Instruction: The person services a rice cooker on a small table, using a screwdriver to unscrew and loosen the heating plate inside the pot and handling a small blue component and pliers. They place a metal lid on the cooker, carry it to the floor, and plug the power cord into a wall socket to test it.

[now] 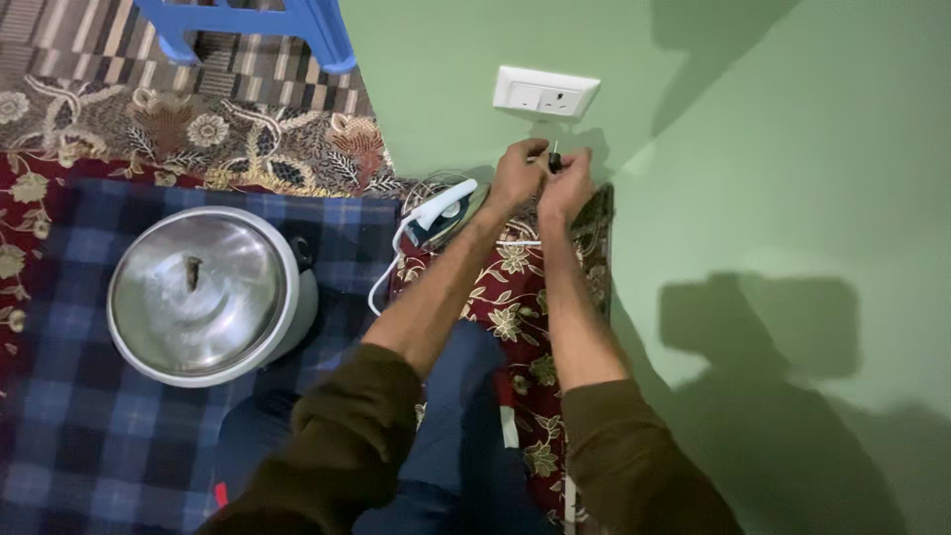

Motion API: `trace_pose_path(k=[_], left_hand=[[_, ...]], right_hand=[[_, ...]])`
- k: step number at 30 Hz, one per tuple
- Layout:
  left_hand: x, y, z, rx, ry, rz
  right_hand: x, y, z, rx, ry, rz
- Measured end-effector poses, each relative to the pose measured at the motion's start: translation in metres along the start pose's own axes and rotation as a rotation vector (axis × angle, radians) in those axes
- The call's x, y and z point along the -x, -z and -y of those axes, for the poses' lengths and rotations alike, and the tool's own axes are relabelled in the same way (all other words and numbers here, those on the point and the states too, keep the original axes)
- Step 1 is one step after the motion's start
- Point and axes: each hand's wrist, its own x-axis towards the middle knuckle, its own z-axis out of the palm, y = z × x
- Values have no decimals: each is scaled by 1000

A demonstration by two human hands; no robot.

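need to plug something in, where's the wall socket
In the head view the white wall socket sits upper centre on the green wall, just above both hands and the iron.

Dark olive-brown long sleeves, pushed up w/ forearms bare; blue trousers; left hand [517,174] & right hand [567,184] bare, no rings.

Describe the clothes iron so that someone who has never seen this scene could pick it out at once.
Start at the white wall socket on the green wall and drop down to the floor just below the person's two hands, left hand and right hand. There the iron lies at the edge of the blue checked blanket. It is white with a dark blue body and a white cord, far smaller than the round metal-lidded cooker on the blanket.
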Motion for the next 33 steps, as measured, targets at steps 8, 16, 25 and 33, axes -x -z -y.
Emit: trace_pose_path(k=[8, 16, 25, 33], left_hand=[[60, 48, 22, 120, -138, 121], [188, 178, 48, 112, -76, -189], [306, 368, 74, 553, 111, -718], [378, 453, 170, 889, 578, -901]], right_hand=[[67, 27, 27, 335, 371, 316], [204, 17, 0, 177, 418, 862], [358, -50, -37, 287, 466, 1498], [419, -89, -101, 526, 727, 1628]])
